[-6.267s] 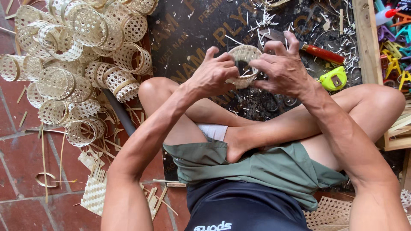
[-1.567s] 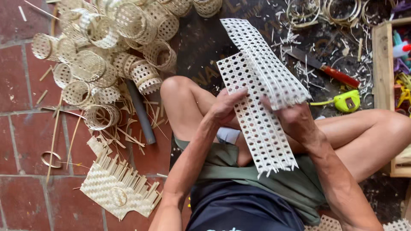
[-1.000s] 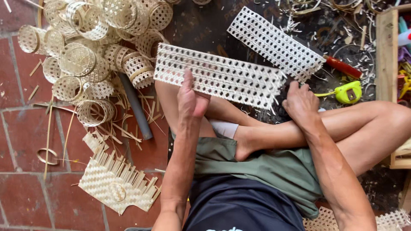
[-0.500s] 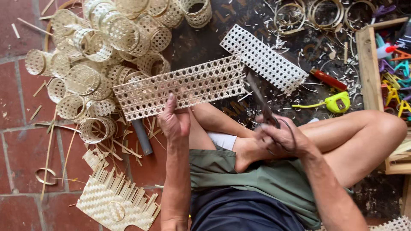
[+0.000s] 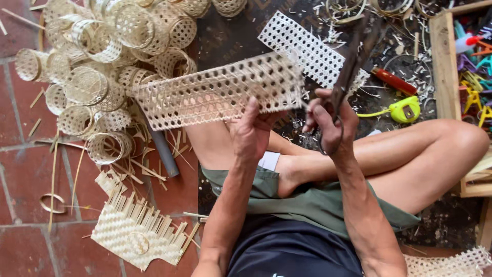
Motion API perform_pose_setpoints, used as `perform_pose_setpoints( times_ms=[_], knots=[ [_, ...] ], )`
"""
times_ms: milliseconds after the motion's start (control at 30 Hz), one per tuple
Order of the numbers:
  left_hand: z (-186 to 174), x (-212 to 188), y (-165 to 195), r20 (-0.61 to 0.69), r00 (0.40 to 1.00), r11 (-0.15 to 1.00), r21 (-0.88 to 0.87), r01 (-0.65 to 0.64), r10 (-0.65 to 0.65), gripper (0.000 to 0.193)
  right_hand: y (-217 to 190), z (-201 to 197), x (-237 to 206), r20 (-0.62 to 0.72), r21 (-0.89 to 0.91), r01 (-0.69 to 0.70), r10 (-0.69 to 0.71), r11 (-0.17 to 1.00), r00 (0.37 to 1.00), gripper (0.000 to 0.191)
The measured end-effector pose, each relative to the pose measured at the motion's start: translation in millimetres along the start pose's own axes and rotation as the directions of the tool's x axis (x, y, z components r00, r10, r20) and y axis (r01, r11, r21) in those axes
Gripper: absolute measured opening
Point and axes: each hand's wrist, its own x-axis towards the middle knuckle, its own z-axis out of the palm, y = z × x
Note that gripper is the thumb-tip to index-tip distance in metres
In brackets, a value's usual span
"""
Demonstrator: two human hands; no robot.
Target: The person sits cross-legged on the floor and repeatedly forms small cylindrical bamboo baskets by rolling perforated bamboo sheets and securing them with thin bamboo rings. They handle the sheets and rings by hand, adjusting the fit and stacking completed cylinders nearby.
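- Left hand (image 5: pixel 254 134) grips the lower edge of a woven cane strip (image 5: pixel 220 91), fingers closed on it, thumb up on its front face.
- Strip is held up in the air, roughly level, tilted slightly up toward its right end; open hexagon weave, pale tan.
- Right hand (image 5: pixel 330 125) is closed around the handles of dark scissors (image 5: pixel 347 72); blades point up and away, just beside the strip's right end. Blades are blurred, can't tell if they touch the strip or how far apart they stand.
- Second strip (image 5: pixel 307 48), whiter, lies flat on the dark mat (image 5: pixel 230 36) behind the scissors.
- Person sits cross-legged, both forearms over the knees.
- Left of the knees: a pile of small woven cane baskets (image 5: pixel 107 66) on red brick floor (image 5: pixel 25 231), plus a flat woven mat piece (image 5: pixel 136 233) with loose ends.
- Right side: yellow tape measure (image 5: pixel 405 109) and a red-handled tool (image 5: pixel 393 81) on the mat, well apart from the hands.
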Motion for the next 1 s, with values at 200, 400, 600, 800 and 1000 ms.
perform_pose_setpoints(
  times_ms=[200,400,600,800,1000],
  knots=[
    [-5.5,21.5,7.2,0.055,0.996,0.997,-0.039,-0.063,0.065,0.032,0.8,7.2,-37.6,0.260,0.024,-0.187,0.174,0.982,0.950,0.071],
    [-13.6,5.6,-12.7,0.049,0.992,0.993,-0.013,0.117,-0.116,0.047,-2.3,14.0,-43.8,0.297,-0.068,-0.187,0.199,0.980,0.934,0.064],
    [-17.0,-7.1,-18.0,0.079,0.992,0.995,-0.001,0.103,-0.102,0.044,-6.6,14.0,-38.2,0.245,-0.114,-0.213,0.235,0.970,0.941,0.052],
    [-14.2,-7.6,-22.0,0.067,0.994,0.996,-0.017,0.087,-0.086,0.042,-1.5,16.6,-45.5,0.123,-0.171,-0.232,0.255,0.957,0.959,0.032],
    [-12.2,-13.9,-28.4,0.021,0.998,0.997,-0.042,0.068,-0.067,0.037,4.8,25.6,-54.5,-0.001,-0.255,-0.218,0.225,0.942,0.974,0.019]
  ],
)
